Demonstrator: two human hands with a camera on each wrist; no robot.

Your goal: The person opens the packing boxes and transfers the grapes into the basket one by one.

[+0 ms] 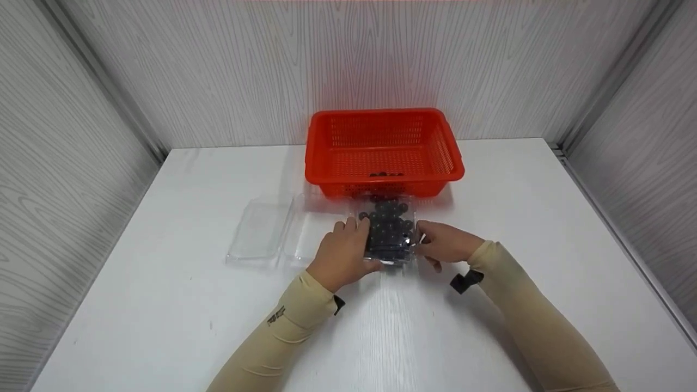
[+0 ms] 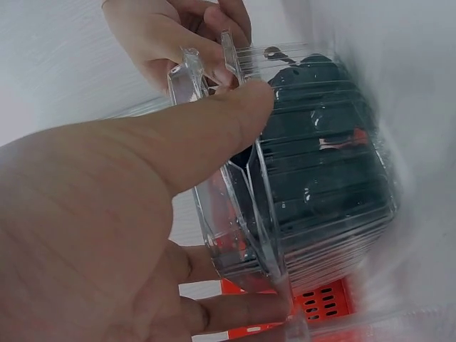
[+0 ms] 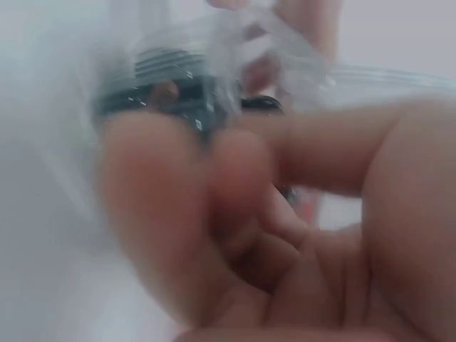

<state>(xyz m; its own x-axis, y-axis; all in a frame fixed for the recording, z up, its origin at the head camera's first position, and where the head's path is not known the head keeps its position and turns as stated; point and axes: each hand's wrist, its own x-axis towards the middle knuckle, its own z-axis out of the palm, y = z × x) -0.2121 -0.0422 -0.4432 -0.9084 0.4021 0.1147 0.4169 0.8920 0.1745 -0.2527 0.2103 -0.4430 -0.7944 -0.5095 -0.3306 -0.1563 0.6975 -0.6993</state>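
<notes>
A clear plastic clamshell box (image 1: pixel 387 226) packed with dark round balls lies just in front of the red basket. My left hand (image 1: pixel 343 253) grips its left side, with the thumb along the near edge and the fingers reaching over the far part. In the left wrist view, the two rims of the box (image 2: pixel 320 171) lie close together under that thumb. At the box's right edge, my right hand (image 1: pixel 447 242) pinches the rim with curled fingers. The right wrist view is blurred, but the right hand's bent fingers (image 3: pixel 153 206) show close against the box.
Behind the box stands a red perforated basket (image 1: pixel 384 181) with a few dark balls inside. To the left lie two clear empty plastic shells, one farther left (image 1: pixel 260 228) and one partly behind my left hand (image 1: pixel 310 228). Pale wood-grain panels (image 1: pixel 245 71) enclose the white table (image 1: pixel 163 305).
</notes>
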